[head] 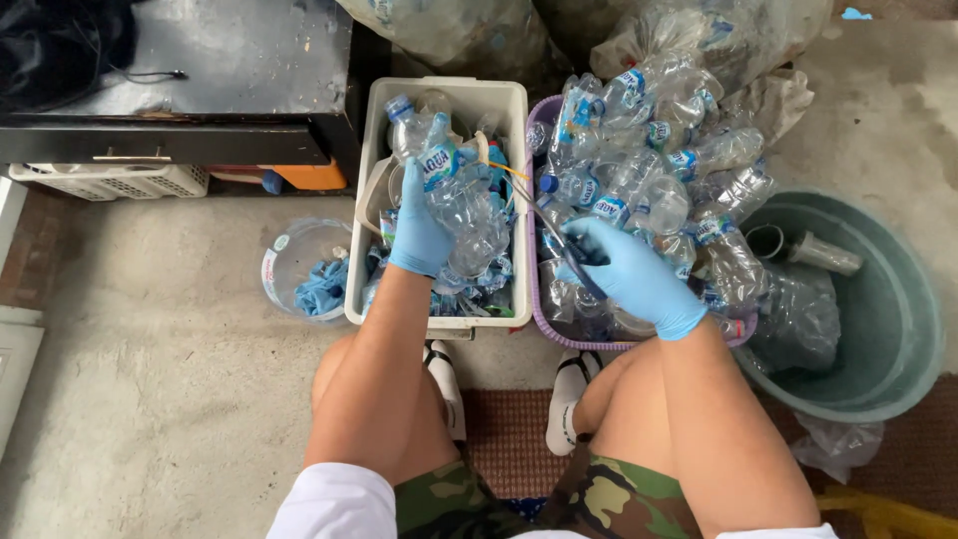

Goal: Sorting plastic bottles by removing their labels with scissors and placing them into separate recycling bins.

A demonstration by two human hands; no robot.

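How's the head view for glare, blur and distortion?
Head view: soft, even daylight, faint shadows under the knees; mild glare on the clear bottles; the gloved left hand and right hand are sharp; wide-angle bending at the edges, seen at the green tub.

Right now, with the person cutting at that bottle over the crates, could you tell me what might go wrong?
1. The right hand holds scissors close to the left hand gripping the clear bottle; a slip could cut the thin glove.
2. The purple basket is heaped high with bottles; some could roll off.
3. Loose labels in the white crate may spill over.
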